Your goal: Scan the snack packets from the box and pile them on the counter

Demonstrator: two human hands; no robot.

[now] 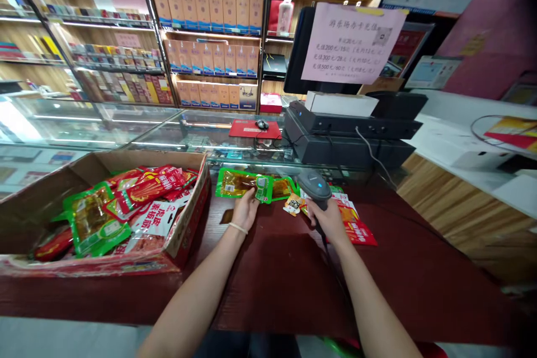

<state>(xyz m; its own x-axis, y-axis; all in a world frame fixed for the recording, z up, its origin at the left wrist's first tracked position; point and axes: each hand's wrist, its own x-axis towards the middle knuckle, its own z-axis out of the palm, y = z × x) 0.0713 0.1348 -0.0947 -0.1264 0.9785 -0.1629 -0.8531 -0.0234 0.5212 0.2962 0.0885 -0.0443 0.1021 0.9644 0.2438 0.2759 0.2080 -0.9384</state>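
My left hand (245, 208) rests on the dark red counter (277, 274), its fingers pinching the edge of a green snack packet (235, 183) that lies flat. My right hand (329, 219) is wrapped round the handle of a grey barcode scanner (315, 185), whose head points toward the green packet. A second green packet (283, 188) lies between the two hands. Small orange and red packets (354, 224) lie under and beside my right hand.
An open cardboard box (184, 224) full of red and green snack packets stands at the left. A glass display counter (168, 128), a till with a monitor (344, 134) and a pink notice (350, 45) are behind. Stocked shelves (210, 33) line the back wall.
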